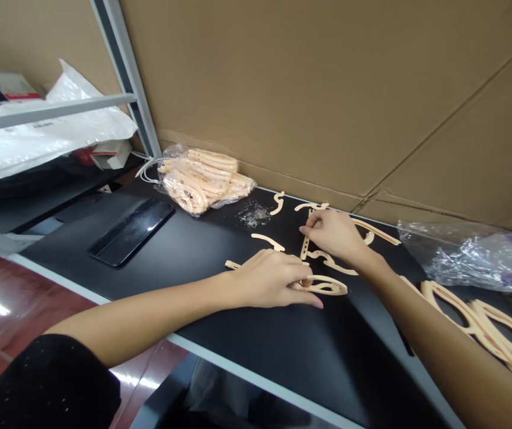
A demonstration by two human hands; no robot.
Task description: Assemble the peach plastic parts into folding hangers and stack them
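My left hand (278, 277) is closed around a beige looped piece (327, 286) that looks like a folding hanger's arm. Its rounded loop sticks out to the right, past the fingers. Farther back, the thumb and fingers of my right hand (330, 232) pinch a thin slotted beige strip (305, 245) close to the tabletop; its upper part is partly covered by the fingers. Around both hands lie loose curved pieces: a hook-shaped piece (278, 204), a curved piece (268, 241) behind my left hand, and a wavy piece (334, 263) under my right wrist.
A clear bag of beige pieces (205, 179) rests by the cardboard wall (283, 89), with small crumbs (253, 214) nearby. A dark phone (131, 232) lies left on the black table (256, 333). Larger looped pieces (474, 322) and clear plastic wrap (465, 256) are on the right.
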